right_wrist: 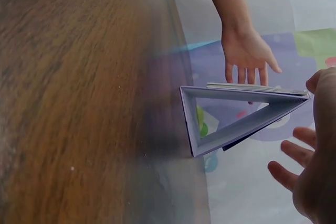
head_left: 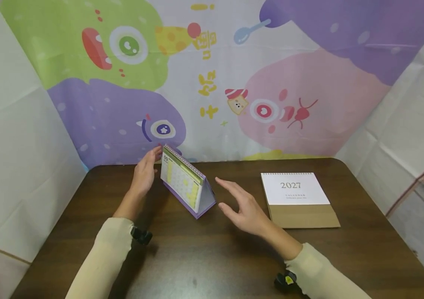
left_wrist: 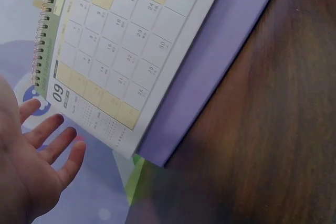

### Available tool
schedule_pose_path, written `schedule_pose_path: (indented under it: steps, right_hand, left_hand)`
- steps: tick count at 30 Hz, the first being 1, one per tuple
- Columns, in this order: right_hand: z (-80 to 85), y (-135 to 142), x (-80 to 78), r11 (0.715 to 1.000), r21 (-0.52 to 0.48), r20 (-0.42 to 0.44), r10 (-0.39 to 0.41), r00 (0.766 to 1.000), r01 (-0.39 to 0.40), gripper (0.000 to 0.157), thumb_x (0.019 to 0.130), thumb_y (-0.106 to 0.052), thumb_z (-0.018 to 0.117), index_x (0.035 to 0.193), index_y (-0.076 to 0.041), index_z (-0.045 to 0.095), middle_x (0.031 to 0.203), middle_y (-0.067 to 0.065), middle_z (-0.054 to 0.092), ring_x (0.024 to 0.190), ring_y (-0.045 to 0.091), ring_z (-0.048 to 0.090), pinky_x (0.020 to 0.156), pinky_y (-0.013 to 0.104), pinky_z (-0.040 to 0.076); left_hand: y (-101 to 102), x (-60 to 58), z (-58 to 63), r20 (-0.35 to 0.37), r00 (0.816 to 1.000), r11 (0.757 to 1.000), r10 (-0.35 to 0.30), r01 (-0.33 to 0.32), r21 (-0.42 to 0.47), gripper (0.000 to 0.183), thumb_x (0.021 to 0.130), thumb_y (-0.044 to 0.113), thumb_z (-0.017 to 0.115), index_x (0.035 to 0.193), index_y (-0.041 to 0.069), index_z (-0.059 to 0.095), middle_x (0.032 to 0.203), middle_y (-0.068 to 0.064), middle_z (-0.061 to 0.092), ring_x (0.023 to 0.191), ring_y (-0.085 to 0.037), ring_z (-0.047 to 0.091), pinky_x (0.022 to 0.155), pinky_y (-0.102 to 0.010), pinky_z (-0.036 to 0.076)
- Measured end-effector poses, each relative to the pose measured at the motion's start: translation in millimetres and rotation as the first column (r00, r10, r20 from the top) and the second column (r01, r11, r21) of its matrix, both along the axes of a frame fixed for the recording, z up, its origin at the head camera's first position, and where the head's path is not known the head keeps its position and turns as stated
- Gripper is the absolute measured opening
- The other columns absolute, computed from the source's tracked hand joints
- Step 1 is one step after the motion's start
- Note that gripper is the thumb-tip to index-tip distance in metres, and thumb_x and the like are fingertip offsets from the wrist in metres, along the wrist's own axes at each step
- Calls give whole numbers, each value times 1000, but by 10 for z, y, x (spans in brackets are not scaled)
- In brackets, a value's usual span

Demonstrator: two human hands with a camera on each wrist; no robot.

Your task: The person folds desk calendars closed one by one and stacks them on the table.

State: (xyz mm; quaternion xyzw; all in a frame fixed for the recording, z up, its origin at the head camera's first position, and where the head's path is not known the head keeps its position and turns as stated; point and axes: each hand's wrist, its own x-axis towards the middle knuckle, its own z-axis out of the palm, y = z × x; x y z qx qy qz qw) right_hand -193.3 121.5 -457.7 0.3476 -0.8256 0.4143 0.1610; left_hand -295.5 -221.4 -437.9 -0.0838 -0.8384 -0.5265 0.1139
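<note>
A purple-based desk calendar (head_left: 182,182) stands upright like a tent, its page marked 09 facing front left. At its left end my left hand (head_left: 144,172) is held with extended fingers, and the left wrist view puts those fingertips beside the page corner (left_wrist: 59,95). My right hand (head_left: 244,208) hovers off the other end, thumb and fingers spread apart, holding nothing. From the right wrist view the calendar's open triangular side (right_wrist: 231,116) shows between both hands, with the right fingers (right_wrist: 296,153) close to it.
A second calendar (head_left: 298,199), white over tan and printed 2027, rests to the right on the dark wooden table (head_left: 197,253). Behind the table's far edge hangs a cartoon-printed cloth (head_left: 212,83). Pale cloth walls (head_left: 14,124) rise at the sides.
</note>
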Motion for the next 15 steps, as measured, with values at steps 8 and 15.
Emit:
schedule_pose_path:
  steps: [8, 15]
  right_hand:
    - [-30, -44, -16, 1000, 29, 95, -7, 995, 4, 66, 108, -16, 74, 169, -9, 50, 156, 19, 66, 148, 39, 65, 120, 64, 55]
    - [-56, -106, -17, 999, 46, 163, 5, 987, -12, 63, 107, -17, 74, 167, -10, 54, 151, 21, 68, 145, 39, 67, 119, 64, 56]
  left_hand:
    - [103, -84, 82, -30, 999, 1000, 28, -28, 1, 54, 123, 32, 40, 168, 5, 50, 172, -22, 54, 161, -42, 52, 134, -58, 43]
    - [100, -204, -15, -48, 999, 999, 18, -16, 35, 57, 117, 45, 56, 165, 13, 57, 162, -24, 63, 150, -40, 60, 132, -57, 43]
